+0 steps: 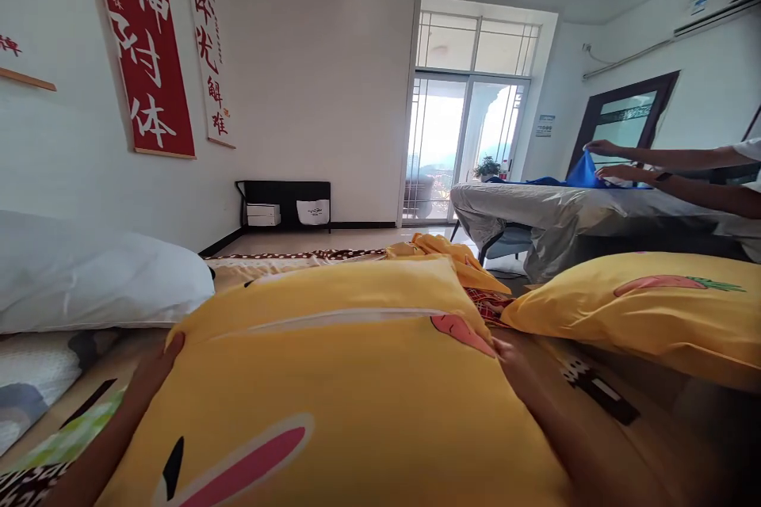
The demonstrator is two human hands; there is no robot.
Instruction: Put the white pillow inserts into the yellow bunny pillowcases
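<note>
A large yellow pillow [357,388] with a carrot and a pink rabbit-ear print fills the lower middle of the head view. Its left edge is in my left hand [170,352], the thumb lying over the cloth and the fingers tucked out of sight behind. On the opposite edge, by the printed carrot, my right hand [505,360] grips the pillow, mostly hidden by it. A pale crease or opening runs across the pillow's upper part. Yellow cloth [455,253] lies bunched just beyond it.
To the left rests a white pillow [107,273]; to the right, another yellow pillow [648,309] with a carrot print. A co-worker's hands [612,158] lift blue cloth [583,170] on a plastic-covered table [535,202]. A black bench [285,202] stands by the far wall.
</note>
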